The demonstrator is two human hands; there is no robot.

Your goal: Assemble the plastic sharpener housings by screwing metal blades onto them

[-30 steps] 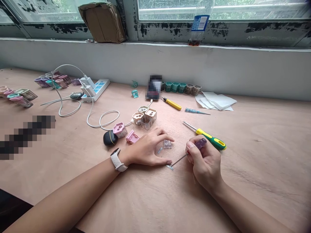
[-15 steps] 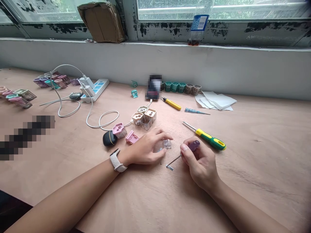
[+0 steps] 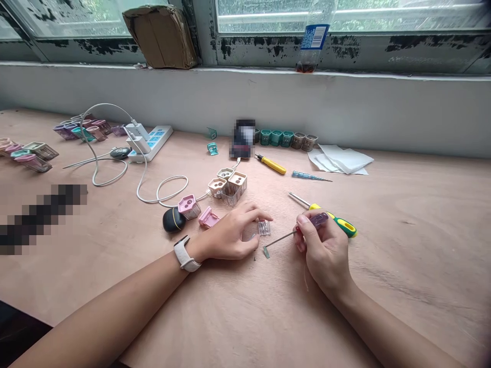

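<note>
My right hand (image 3: 324, 248) grips a screwdriver (image 3: 319, 220) by its purple see-through handle. Its thin shaft slants down to the left, and the tip meets a small flat metal blade (image 3: 266, 252); whether the blade is stuck to it I cannot tell. On the table rests my left hand (image 3: 233, 232), thumb and fingers apart. A small clear plastic piece (image 3: 264, 228) lies just under its fingertips, perhaps touching them. Below the thumb is a tiny dark screw (image 3: 254, 258). Close by the left hand lie a pink sharpener part (image 3: 208, 218) and a pink pencil sharpener (image 3: 189, 206).
Behind the right hand lies a green-yellow screwdriver (image 3: 345, 226). Farther back are a blue tester screwdriver (image 3: 307, 175), a yellow-handled tool (image 3: 273, 165) and white paper (image 3: 345, 159). Cream sharpeners (image 3: 232, 185), a black case (image 3: 174, 220) and a power strip (image 3: 159, 140) with cables stand leftward.
My right hand has moved right and slightly up with the screwdriver. The blade at its tip has turned and shifted up a little. My left hand has stayed in place.
</note>
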